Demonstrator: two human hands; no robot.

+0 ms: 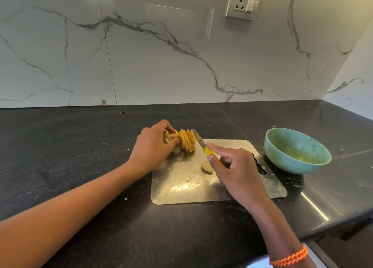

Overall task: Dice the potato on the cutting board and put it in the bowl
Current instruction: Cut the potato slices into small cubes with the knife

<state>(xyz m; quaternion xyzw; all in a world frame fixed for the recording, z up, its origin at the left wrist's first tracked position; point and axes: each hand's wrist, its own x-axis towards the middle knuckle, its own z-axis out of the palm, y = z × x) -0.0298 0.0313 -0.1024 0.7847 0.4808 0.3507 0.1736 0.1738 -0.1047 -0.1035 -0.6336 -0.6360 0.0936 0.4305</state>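
left hand (153, 144) grips the sliced potato (186, 142); right hand (235, 171) holds the knife (199, 141) just beside it.

The scene was evenly and fairly brightly lit, with soft light that seemed to fall from above and toward two o'clock. A bright streak of glare lay on the black countertop (314, 207) at four o'clock, and a warm glint shone off the metal cutting board (181, 187) near the centre. Pale reflections showed on the glossy marble wall (161, 55) at twelve o'clock. Shadows were soft and short, darkest under the bowl (296, 148) at three o'clock and beneath the hands. Wide-angle distortion bent the counter edge and stretched the forearms toward seven and five o'clock. Detail was slightly soft throughout, with compression smearing.
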